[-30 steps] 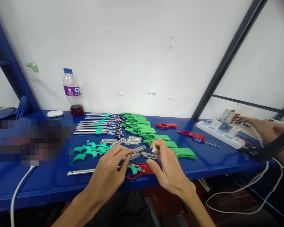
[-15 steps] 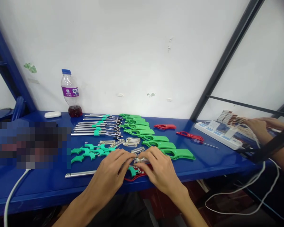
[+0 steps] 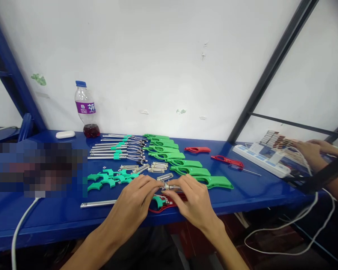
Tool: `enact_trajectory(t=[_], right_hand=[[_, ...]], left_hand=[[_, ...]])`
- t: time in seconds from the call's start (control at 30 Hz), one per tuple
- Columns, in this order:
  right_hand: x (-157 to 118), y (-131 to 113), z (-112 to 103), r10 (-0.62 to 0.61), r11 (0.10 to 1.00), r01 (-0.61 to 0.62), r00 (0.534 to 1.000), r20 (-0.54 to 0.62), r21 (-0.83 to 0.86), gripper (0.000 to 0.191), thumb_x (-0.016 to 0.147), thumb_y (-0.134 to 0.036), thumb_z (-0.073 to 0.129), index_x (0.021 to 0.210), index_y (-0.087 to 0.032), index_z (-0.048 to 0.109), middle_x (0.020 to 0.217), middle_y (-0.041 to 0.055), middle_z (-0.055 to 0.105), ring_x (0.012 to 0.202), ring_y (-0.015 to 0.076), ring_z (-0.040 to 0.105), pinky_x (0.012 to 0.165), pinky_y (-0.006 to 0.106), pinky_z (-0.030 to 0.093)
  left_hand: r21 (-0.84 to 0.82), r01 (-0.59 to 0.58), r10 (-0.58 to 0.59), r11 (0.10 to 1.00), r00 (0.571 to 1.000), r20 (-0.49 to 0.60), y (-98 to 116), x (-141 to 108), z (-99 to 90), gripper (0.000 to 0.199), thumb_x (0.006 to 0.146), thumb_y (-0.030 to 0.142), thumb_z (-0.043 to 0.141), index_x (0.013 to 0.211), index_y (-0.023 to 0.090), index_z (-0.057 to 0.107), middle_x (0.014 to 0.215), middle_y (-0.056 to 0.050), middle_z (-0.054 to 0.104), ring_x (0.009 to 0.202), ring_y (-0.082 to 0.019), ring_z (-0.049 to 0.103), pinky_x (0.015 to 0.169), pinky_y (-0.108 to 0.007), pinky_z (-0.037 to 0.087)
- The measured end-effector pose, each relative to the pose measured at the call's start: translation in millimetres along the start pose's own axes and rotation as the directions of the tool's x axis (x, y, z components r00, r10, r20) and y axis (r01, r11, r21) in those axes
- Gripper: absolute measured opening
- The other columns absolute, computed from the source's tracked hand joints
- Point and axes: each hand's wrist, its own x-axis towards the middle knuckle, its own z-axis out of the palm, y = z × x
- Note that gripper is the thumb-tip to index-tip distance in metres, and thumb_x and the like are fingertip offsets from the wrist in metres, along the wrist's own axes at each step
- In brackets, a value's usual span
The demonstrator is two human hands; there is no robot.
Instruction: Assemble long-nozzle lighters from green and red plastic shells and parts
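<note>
My right hand [image 3: 194, 200] pinches a small clear cartridge [image 3: 174, 187] lying sideways. At the cartridge's left end, the fingertips of my left hand [image 3: 136, 197] are pressed together on a small part too hidden to name. Just below my fingers lies a red lighter shell [image 3: 157, 211] with a teal trigger [image 3: 159, 201] and thin wires in it. A metal tube [image 3: 98, 203] extends left from behind my left hand. Another clear cartridge [image 3: 165, 177] rests just beyond my fingertips.
Green shells [image 3: 218, 182], wired metal rods [image 3: 107, 154], teal triggers [image 3: 108, 180] and more cartridges [image 3: 157, 167] cover the middle. Behind stands a bottle [image 3: 86, 108]. Right are red shells [image 3: 197, 149], a screwdriver [image 3: 250, 172], a power strip [image 3: 260, 160] and another person's hands [image 3: 308, 152].
My fingertips have parted slightly, showing more of the cartridge's left end. The whole view has shifted a little.
</note>
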Motion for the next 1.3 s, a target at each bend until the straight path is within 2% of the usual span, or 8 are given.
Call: enact_trajectory(t=[0.27, 0.53, 0.8, 0.97, 1.3], right_hand=[[0.8, 1.0, -0.6, 0.009, 1.0, -0.009, 1.0, -0.001, 0.029, 0.011, 0.103, -0.029, 0.065, 0.102, -0.019, 0.068, 0.082, 0.003, 0.07, 0.074, 0.0192, 0.062, 0.066, 0.031, 0.042], [-1.9, 2.7, -0.1, 0.019, 0.999, -0.019, 1.0, 0.01, 0.033, 0.008, 0.102, -0.026, 0.066, 0.103, -0.019, 0.067, 0.084, 0.0028, 0.07, 0.076, 0.0194, 0.063, 0.066, 0.031, 0.042], [-2.7, 0.5, -1.0, 0.006, 1.0, -0.007, 0.999, 0.038, 0.01, 0.009, 0.102, -0.028, 0.066, 0.101, -0.019, 0.067, 0.083, 0.0034, 0.07, 0.075, 0.0197, 0.063, 0.066, 0.031, 0.042], [-1.5, 0.4, -1.3, 0.015, 1.0, -0.015, 1.0, -0.021, 0.017, 0.008, 0.101, -0.027, 0.068, 0.1, -0.019, 0.068, 0.081, 0.0028, 0.071, 0.072, 0.019, 0.062, 0.064, 0.031, 0.042], [-1.8, 0.7, -0.5, 0.006, 1.0, -0.006, 1.0, 0.012, 0.016, 0.01, 0.101, -0.029, 0.068, 0.1, -0.02, 0.069, 0.08, 0.002, 0.07, 0.073, 0.0184, 0.062, 0.066, 0.03, 0.042]], left_hand=[[0.01, 0.026, -0.026, 1.0, 0.998, 0.053, 0.2, -0.3, -0.2, 0.025, 0.104, 0.008, 0.047, 0.115, 0.02, 0.067, 0.105, -0.004, 0.074, 0.094, -0.021, 0.068, 0.082, -0.033, 0.057], [0.022, 0.027, -0.029, 0.999, 0.998, 0.055, 2.2, 1.2, -1.9, 0.025, 0.105, 0.01, 0.047, 0.116, 0.02, 0.067, 0.105, -0.004, 0.074, 0.094, -0.022, 0.069, 0.083, -0.036, 0.057], [0.077, -0.025, 0.023, 0.997, 0.999, 0.027, 1.8, 0.9, 0.5, 0.026, 0.107, 0.014, 0.043, 0.112, 0.02, 0.068, 0.102, -0.004, 0.075, 0.092, -0.021, 0.07, 0.08, -0.035, 0.056], [0.082, 0.036, -0.036, 0.996, 0.999, -0.008, 1.4, 0.3, 0.6, 0.025, 0.106, 0.013, 0.047, 0.113, 0.02, 0.069, 0.101, -0.004, 0.076, 0.091, -0.021, 0.07, 0.082, -0.035, 0.056], [0.062, 0.02, -0.022, 0.998, 0.999, 0.031, 1.9, 0.5, 0.8, 0.025, 0.106, 0.013, 0.046, 0.113, 0.02, 0.069, 0.101, -0.005, 0.075, 0.09, -0.021, 0.07, 0.08, -0.035, 0.057]])
